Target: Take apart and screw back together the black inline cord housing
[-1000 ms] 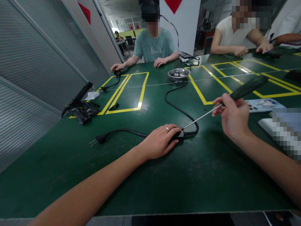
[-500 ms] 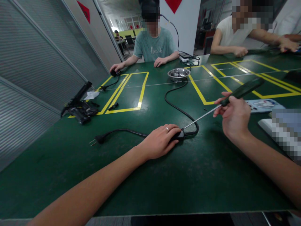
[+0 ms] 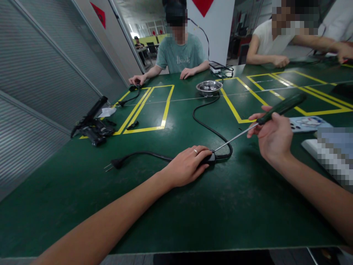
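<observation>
My left hand [image 3: 190,165], a ring on one finger, is closed over a small black box [image 3: 211,158] in line with a black power cord [image 3: 204,123], pressing it to the table. Most of the box is hidden under the fingers. My right hand [image 3: 275,138] grips a screwdriver [image 3: 284,108] by its dark green handle. Its long metal shaft slants down left, and the tip meets the box's top near my left fingertips. To the left, the cord ends in a two-pin plug [image 3: 117,163] lying on the table. The cord's other end runs back towards a shiny metal bowl [image 3: 209,87].
Black tools or parts [image 3: 95,127] lie in a heap at the left, with a small black piece [image 3: 133,125] nearby. A patterned phone case [image 3: 310,124] and a white object [image 3: 311,147] lie at the right. Two people sit across the green table [image 3: 165,217], marked with yellow tape.
My right hand and the screwdriver handle have shifted slightly left, the tip staying on the box. My left hand has not moved. The person at far right has moved a hand.
</observation>
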The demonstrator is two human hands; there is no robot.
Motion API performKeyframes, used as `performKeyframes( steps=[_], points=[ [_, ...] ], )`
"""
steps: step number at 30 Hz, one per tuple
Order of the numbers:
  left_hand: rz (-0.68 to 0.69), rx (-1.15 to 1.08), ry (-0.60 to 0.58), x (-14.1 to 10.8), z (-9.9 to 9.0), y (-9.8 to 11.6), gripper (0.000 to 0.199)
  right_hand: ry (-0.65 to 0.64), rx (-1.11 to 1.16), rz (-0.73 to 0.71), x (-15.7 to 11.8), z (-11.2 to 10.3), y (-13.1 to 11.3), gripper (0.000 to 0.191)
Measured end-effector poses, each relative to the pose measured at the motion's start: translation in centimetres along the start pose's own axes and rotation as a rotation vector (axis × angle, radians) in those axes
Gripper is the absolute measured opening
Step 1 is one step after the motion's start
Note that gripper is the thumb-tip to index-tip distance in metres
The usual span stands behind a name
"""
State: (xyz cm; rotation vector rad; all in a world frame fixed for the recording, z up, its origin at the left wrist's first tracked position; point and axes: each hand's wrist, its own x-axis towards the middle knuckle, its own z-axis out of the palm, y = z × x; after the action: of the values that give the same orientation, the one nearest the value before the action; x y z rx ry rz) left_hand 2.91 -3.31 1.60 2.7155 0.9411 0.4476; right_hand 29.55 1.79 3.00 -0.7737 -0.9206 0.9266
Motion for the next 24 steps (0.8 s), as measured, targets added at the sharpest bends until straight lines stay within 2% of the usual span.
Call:
performKeyframes(
  steps=[5,8,16,20,24],
  points=[
    [-0.005,-0.006,-0.006,0.0,0.1,0.0,0.035,0.078,-0.078,-0.056,0.0,0.3,0.0,0.015],
    [-0.006,-0.006,-0.016,0.0,0.0,0.0,0.035,0.113,-0.141,-0.092,0.0,0.5,0.0,0.019],
    [0.003,0.005,-0.011,-0.1,0.1,0.0,0.036,0.025,-0.015,0.007,-0.1,0.3,-0.2,0.022],
    [0.01,0.013,-0.007,0.0,0.0,0.0,0.036,0.159,-0.05,-0.01,0.8,0.0,-0.6,0.021],
    [0.01,0.012,-0.005,0.1,0.0,0.0,0.036,0.343,-0.13,-0.192,2.9,-1.2,-1.4,0.01]
  ],
)
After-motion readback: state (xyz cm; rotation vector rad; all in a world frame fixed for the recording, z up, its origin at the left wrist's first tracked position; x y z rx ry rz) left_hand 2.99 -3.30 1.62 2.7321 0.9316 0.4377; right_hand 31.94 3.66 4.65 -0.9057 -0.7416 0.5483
